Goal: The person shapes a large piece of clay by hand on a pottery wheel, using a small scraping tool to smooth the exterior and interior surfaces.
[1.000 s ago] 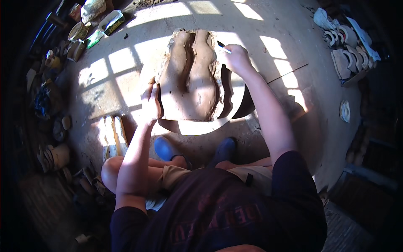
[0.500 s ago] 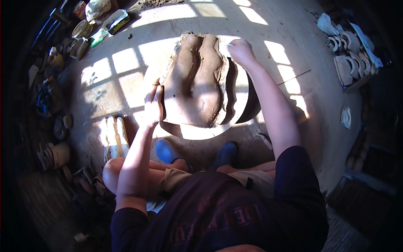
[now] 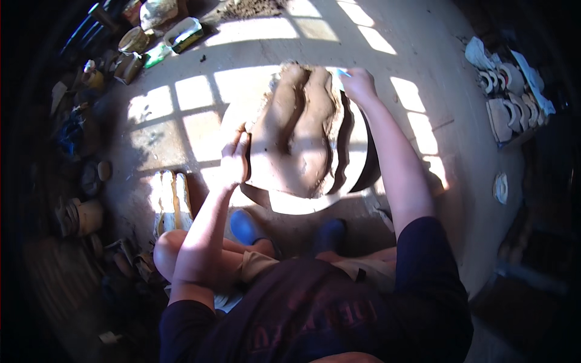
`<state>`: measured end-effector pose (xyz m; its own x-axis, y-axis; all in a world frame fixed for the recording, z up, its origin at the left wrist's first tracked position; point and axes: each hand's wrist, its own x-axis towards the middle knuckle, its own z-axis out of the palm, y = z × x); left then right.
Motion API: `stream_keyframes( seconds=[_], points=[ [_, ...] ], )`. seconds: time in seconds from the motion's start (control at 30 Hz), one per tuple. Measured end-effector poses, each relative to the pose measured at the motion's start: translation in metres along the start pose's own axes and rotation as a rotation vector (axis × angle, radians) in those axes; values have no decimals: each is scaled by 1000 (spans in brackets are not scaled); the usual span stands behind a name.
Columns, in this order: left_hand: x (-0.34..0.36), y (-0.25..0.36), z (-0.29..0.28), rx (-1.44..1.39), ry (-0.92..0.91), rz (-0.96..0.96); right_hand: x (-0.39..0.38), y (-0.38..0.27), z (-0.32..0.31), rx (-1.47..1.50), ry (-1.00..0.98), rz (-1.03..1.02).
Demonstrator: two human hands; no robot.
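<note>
A large brown clay form [image 3: 313,142] with long rounded ridges and a groove between them lies on a pale round board [image 3: 296,204] in front of me. Along its right side runs a ragged edge, with a wavy dark gap [image 3: 344,136] beyond it. My left hand [image 3: 235,160] rests against the clay's left edge, fingers stretched out. At the far right corner, my right hand [image 3: 361,88] is closed round a small tool with a light-blue end [image 3: 344,73]; the rest of that tool is hidden or lost in glare.
Pale sectioned pieces [image 3: 172,202] stand left of my knee. Containers [image 3: 183,34] and a clay heap [image 3: 254,7] lie at the far left and back. Curved pieces [image 3: 514,112] sit stacked at the right. My blue shoes [image 3: 248,227] are close below the board.
The whole view has shifted, so the scene sits slightly lower and further right. Both hands keep nearly the same places at the clay, the right one still holding the small tool.
</note>
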<state>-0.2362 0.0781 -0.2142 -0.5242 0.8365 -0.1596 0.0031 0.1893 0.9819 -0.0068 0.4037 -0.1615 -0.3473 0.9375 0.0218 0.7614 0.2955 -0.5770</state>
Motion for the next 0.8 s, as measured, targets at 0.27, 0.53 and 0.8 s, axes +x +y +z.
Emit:
stream_keyframes(
  seconds=[0.27,0.53,0.8],
  points=[
    [9,-20,5,6,3,120,-4,16,-6,39,-10,-32],
    [1,-32,-4,124,48,159,-41,-16,-9,-27,-30,-131],
    [-44,-23,16,460,303,235,-65,-47,-27,-150,-66,-118]
  ],
)
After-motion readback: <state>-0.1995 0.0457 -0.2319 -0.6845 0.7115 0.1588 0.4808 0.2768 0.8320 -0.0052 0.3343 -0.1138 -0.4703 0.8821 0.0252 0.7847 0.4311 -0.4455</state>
